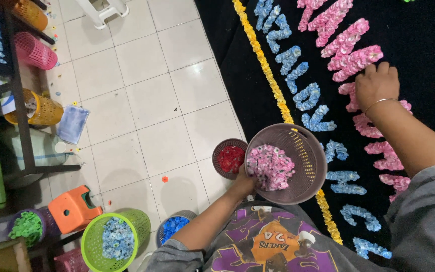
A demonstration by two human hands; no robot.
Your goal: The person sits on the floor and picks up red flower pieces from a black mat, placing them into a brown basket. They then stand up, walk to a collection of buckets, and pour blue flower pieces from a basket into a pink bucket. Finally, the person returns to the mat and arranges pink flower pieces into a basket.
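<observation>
Fingers of the left hand [244, 182] are clamped on the rim of a grey basket [305, 151] full of pink paper flowers [271, 166]. I see the right hand [377, 83] at two o'clock, fingers together, pressing on the pink flower letters [351, 50] on the black board [424, 35]. A small red-filled basket [230, 158] sits just beside the grey one, at nine o'clock from it.

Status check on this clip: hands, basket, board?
Left hand grips mauve perforated plastic basket of pink paper flowers. Right hand presses pink flower lettering on black board. Nothing between them.
</observation>
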